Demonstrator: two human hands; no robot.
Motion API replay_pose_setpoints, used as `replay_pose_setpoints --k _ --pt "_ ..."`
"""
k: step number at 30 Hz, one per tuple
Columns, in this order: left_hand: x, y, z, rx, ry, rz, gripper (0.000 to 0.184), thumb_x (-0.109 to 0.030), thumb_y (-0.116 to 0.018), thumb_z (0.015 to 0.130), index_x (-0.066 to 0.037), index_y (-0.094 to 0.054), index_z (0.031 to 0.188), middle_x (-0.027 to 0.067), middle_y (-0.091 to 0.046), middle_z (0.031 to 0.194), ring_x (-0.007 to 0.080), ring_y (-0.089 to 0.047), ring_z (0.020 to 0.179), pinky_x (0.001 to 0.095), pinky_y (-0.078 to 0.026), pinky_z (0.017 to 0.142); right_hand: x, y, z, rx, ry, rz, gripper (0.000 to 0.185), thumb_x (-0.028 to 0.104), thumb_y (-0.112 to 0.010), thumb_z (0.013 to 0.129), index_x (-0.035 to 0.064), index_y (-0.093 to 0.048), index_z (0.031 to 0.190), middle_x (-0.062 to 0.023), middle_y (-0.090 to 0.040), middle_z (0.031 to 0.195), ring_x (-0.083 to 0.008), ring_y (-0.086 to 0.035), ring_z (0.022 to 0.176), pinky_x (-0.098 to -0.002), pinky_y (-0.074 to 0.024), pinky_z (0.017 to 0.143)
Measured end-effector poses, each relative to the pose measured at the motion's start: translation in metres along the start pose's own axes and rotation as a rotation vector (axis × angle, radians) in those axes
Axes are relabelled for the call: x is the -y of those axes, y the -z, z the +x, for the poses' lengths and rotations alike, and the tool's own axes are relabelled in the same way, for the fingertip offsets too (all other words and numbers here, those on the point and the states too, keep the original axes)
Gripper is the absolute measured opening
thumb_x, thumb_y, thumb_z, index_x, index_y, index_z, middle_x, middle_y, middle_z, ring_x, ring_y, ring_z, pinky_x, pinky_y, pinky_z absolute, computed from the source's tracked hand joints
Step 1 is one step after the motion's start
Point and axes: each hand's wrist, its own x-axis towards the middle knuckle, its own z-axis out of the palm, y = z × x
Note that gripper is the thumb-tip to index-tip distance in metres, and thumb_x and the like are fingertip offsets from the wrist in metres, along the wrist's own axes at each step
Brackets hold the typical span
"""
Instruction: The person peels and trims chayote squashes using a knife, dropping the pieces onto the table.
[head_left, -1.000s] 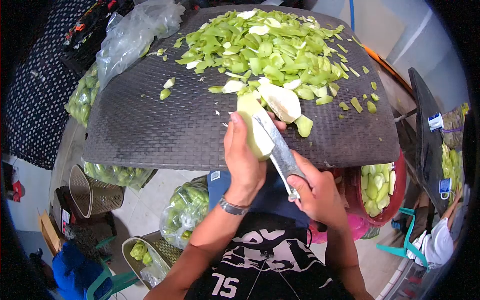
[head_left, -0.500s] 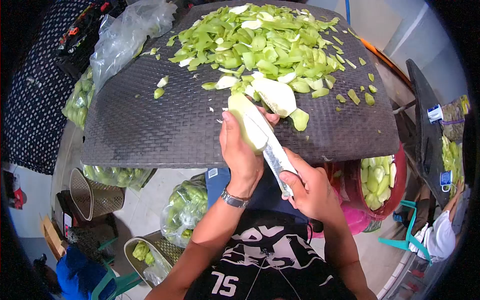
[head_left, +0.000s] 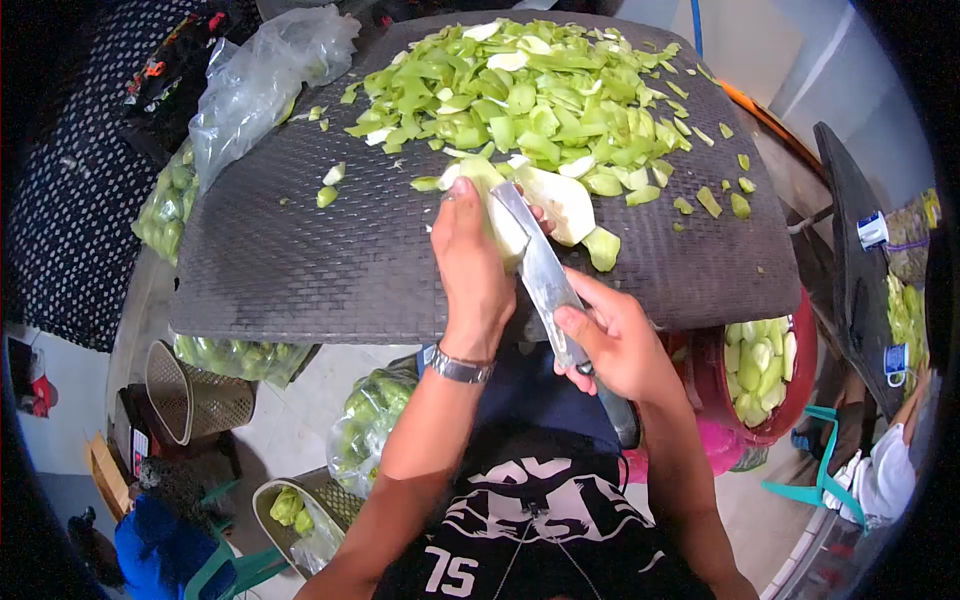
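My left hand (head_left: 470, 265) is closed around a pale green, partly peeled chayote (head_left: 480, 182) just above the near half of the table. In my right hand (head_left: 622, 345) is a broad-bladed knife (head_left: 545, 272), gripped low near its handle. Its blade points up and to the left, and its upper end lies against the chayote's right side. Beyond the blade is a cut chayote piece (head_left: 568, 208) with a white face; whether my left fingertips touch it I cannot tell. A heap of green peelings (head_left: 540, 105) lies farther back on the dark woven table (head_left: 310, 270).
A red tub (head_left: 795, 400) of peeled chayotes stands below right. Bags of chayotes (head_left: 365, 425) and woven baskets (head_left: 195, 400) are on the floor to the left. A clear plastic bag (head_left: 270, 80) lies at the table's left. Other people sit at both sides, one in blue (head_left: 165, 550).
The knife has turned so its flat side shows, and its tip has shifted up along the chayote. My left hand has tilted more upright around the chayote.
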Motion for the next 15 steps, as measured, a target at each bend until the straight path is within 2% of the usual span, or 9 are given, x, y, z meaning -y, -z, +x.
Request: replay_pose_setpoints --k 4,7,8,11,15 --pt "-0.008 -0.005 0.034 0.002 -0.039 0.075 0.050 -0.043 -0.041 0.112 0.004 -0.058 0.117 0.0156 -0.067 0.100 0.0282 -0.072 0.084 0.0487 -0.066 0.074 0.008 0.010 0.033 0.042 0.019 0.053 0.047 0.020 -0.055 0.109 0.0064 -0.047 0.153 -0.0081 -0.062 0.070 -0.0113 -0.053 0.046 -0.0264 -0.0430 0.040" --pt "-0.011 -0.005 0.057 0.020 -0.014 0.077 0.043 -0.039 -0.043 0.113 0.002 -0.056 0.116 0.0144 -0.066 0.098 0.0239 -0.071 0.080 0.0412 -0.064 0.067 0.012 0.016 0.055 0.030 0.010 0.061 0.046 0.024 -0.056 0.109 0.0065 -0.049 0.150 -0.0088 -0.063 0.070 -0.0118 -0.053 0.045 -0.0260 -0.0427 0.039" --pt "-0.003 0.007 0.075 0.005 -0.048 0.098 0.043 -0.037 -0.042 0.114 0.003 -0.057 0.117 0.0147 -0.067 0.101 0.0231 -0.070 0.079 0.0378 -0.061 0.070 0.021 0.022 0.059 0.082 -0.003 0.123 0.046 0.028 -0.056 0.109 0.0065 -0.051 0.149 -0.0078 -0.062 0.070 -0.0117 -0.054 0.046 -0.0253 -0.0423 0.039" --pt "-0.007 0.006 0.087 -0.066 -0.056 0.227 0.052 -0.042 -0.041 0.113 0.005 -0.059 0.121 0.0165 -0.070 0.105 0.0262 -0.072 0.084 0.0448 -0.064 0.076 0.024 0.025 0.074 0.035 0.017 0.097 0.042 0.029 -0.055 0.110 0.0069 -0.054 0.145 -0.0066 -0.061 0.070 -0.0109 -0.054 0.048 -0.0249 -0.0408 0.039" --pt "-0.019 0.008 0.082 0.050 0.125 -0.020 0.050 -0.040 -0.041 0.113 0.005 -0.057 0.126 0.0164 -0.070 0.106 0.0277 -0.073 0.090 0.0465 -0.062 0.080 0.033 0.034 0.082 -0.004 0.096 0.132 0.032 0.026 -0.054 0.110 0.0051 -0.057 0.134 -0.0057 -0.061 0.069 -0.0117 -0.056 0.049 -0.0245 -0.0437 0.039"
